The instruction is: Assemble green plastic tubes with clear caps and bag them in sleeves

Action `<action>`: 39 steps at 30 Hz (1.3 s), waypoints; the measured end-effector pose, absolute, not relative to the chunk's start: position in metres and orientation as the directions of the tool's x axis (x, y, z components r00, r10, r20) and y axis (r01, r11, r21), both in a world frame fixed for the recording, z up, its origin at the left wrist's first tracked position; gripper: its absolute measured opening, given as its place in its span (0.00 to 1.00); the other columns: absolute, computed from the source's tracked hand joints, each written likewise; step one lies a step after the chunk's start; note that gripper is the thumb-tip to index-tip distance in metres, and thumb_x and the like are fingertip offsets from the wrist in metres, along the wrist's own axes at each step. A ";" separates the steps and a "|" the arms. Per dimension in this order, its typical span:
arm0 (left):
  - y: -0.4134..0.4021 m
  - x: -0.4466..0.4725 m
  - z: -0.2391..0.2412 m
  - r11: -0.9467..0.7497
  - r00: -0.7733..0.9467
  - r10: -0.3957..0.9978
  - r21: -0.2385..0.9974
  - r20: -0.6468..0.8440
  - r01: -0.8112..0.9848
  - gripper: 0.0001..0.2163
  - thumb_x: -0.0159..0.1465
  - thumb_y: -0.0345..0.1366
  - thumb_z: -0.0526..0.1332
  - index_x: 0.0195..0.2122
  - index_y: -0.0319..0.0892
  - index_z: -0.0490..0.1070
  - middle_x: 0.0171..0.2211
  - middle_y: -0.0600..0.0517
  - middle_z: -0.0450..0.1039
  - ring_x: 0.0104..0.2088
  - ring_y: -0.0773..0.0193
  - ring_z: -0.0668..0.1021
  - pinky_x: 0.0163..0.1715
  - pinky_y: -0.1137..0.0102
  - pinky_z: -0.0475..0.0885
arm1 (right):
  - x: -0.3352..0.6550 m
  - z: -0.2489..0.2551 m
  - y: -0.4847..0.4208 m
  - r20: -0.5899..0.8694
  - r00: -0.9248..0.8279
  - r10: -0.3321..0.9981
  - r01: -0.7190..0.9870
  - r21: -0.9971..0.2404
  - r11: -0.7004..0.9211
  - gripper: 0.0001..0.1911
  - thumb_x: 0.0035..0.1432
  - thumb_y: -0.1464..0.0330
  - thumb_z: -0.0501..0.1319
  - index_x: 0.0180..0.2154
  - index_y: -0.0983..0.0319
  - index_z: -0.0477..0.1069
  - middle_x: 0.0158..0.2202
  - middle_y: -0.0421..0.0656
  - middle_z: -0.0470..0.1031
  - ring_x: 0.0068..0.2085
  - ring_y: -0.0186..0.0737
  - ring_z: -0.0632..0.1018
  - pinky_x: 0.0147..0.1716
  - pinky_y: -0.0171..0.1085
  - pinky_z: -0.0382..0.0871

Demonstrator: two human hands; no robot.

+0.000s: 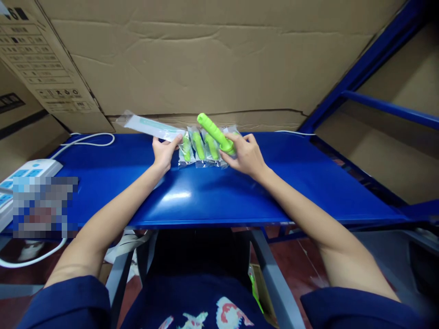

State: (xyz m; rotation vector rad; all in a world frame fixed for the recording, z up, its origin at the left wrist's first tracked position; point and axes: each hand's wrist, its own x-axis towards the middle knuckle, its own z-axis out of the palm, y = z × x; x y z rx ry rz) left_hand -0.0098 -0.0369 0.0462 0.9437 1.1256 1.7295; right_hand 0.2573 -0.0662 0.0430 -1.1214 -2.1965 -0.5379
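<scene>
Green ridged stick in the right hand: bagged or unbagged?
Unbagged: the green ridged stick in the right hand shows no film, while the green pieces nearby sit in clear bags.

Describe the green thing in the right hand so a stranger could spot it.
Find the blue table, then the right hand over its far side. That hand holds a ridged, lime-green rod, slanting toward the left. Unlike the bagged green pieces nearby, it shows no wrapper.
</scene>
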 end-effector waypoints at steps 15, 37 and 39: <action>-0.042 -0.005 0.043 -0.257 -0.236 0.953 0.919 0.190 -0.299 0.30 0.54 0.38 0.81 0.52 0.44 0.66 0.41 0.45 0.84 0.44 0.52 0.88 0.54 0.55 0.82 | 0.251 0.042 -0.071 0.478 -0.566 0.672 0.816 0.208 0.540 0.28 0.73 0.59 0.56 0.67 0.64 0.72 0.47 0.53 0.82 0.41 0.51 0.77 0.47 0.47 0.67; -0.051 0.008 0.042 -0.165 -0.073 0.986 0.917 0.148 -0.364 0.15 0.54 0.34 0.78 0.39 0.37 0.77 0.42 0.44 0.84 0.43 0.56 0.86 0.49 0.61 0.84 | 0.249 0.022 -0.066 0.613 -0.505 0.608 0.678 -0.154 0.719 0.41 0.71 0.55 0.62 0.73 0.62 0.46 0.62 0.59 0.71 0.44 0.52 0.81 0.50 0.53 0.76; -0.045 0.000 0.046 -0.182 -0.124 0.981 0.912 0.146 -0.367 0.15 0.55 0.34 0.78 0.38 0.38 0.76 0.40 0.46 0.84 0.43 0.57 0.86 0.50 0.61 0.84 | 0.251 0.026 -0.066 0.571 -0.499 0.652 0.709 -0.165 0.686 0.39 0.70 0.56 0.63 0.72 0.63 0.51 0.58 0.57 0.75 0.44 0.51 0.82 0.51 0.53 0.75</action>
